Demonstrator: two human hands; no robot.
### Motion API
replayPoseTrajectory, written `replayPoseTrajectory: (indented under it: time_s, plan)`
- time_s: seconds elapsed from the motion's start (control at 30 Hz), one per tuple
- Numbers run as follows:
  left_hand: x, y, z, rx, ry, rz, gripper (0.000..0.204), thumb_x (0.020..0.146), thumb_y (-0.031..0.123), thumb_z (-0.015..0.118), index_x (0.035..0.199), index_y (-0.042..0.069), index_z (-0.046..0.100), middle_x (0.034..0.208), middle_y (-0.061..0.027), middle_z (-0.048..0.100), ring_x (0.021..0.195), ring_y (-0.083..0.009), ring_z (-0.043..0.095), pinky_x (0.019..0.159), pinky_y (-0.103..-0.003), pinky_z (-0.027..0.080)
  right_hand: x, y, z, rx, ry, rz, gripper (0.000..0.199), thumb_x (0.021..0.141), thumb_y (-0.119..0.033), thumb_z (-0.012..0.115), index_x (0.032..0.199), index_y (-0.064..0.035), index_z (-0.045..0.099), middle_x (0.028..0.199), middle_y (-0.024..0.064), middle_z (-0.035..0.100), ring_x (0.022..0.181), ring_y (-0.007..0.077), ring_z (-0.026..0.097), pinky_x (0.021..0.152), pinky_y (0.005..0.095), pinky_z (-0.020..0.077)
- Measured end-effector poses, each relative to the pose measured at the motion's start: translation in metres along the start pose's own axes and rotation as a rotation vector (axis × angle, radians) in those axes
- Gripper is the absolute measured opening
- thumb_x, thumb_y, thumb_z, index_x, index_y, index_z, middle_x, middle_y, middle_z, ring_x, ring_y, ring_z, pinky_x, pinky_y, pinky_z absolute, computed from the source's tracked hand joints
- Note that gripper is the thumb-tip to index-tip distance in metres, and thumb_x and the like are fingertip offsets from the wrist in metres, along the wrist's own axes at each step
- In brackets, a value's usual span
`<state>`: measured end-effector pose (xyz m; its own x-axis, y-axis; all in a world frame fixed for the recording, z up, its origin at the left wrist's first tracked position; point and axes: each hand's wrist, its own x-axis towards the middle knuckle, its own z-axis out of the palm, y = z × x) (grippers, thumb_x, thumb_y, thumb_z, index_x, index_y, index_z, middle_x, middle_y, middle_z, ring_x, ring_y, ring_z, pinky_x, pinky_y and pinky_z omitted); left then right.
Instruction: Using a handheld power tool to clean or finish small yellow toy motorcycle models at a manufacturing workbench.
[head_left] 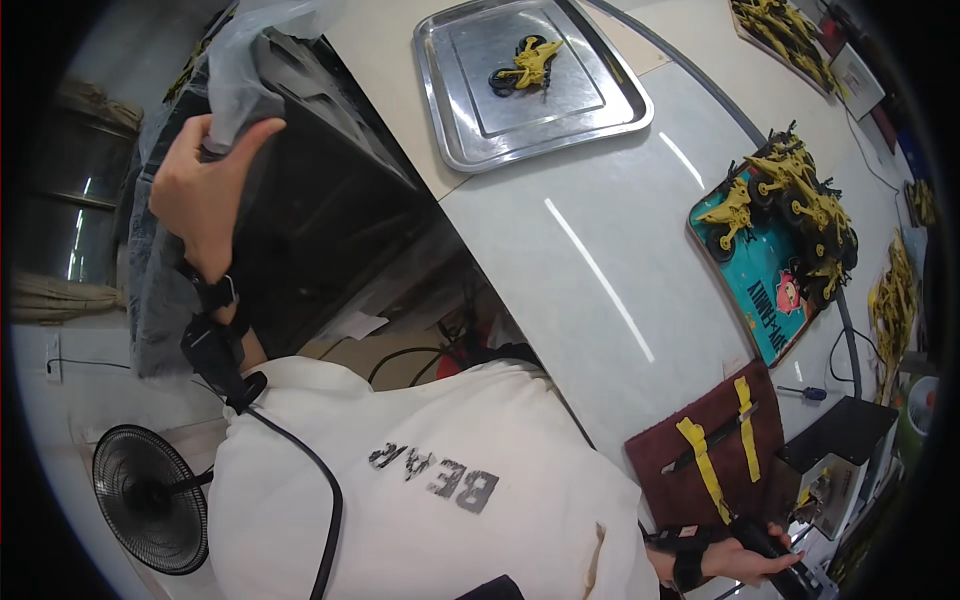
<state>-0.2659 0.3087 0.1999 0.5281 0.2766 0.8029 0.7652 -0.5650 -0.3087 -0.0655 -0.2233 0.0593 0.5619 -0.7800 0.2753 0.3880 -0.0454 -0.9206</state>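
Observation:
At the upper left, my left hand (200,185) pinches the edge of a clear plastic bag (240,85) between thumb and fingers. The bag hangs over a large dark bin (300,170) beside the table. Down at the lower right, my right hand (745,562) is closed around a black cylindrical tool (762,540), partly hidden by the fingers. Beside this hand lies a maroon cloth (655,450) with two yellow strips (703,470) and a thin dark bar across it. A yellow and black toy motorcycle (530,66) rests in a steel tray (465,150) on the table.
On the white table (560,260), a teal tray (765,325) carries several toy motorcycles (800,205). A blue-handled screwdriver (812,394) lies near a black box (840,435). Yellow parts (890,300) are heaped along the far right. A black fan (150,500) stands at lower left.

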Motion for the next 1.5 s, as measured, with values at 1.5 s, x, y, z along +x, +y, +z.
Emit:
replayPoseTrajectory:
  time_s: [1.5]
  plan:
    - [-0.006,0.011,0.023,-0.089,-0.126,-0.284,0.048,0.069,0.056,0.069,0.085,0.011,0.067,0.082,-0.0047,0.067,0.079,-0.0210,0.064,0.070,-0.033,0.048,0.000,0.005,-0.012,0.029,-0.007,-0.018,0.023,0.088,-0.022,0.055,0.086,0.0013,0.054,0.076,0.0092,0.052,0.068,0.0197,0.051,0.067,0.0298,0.0432]
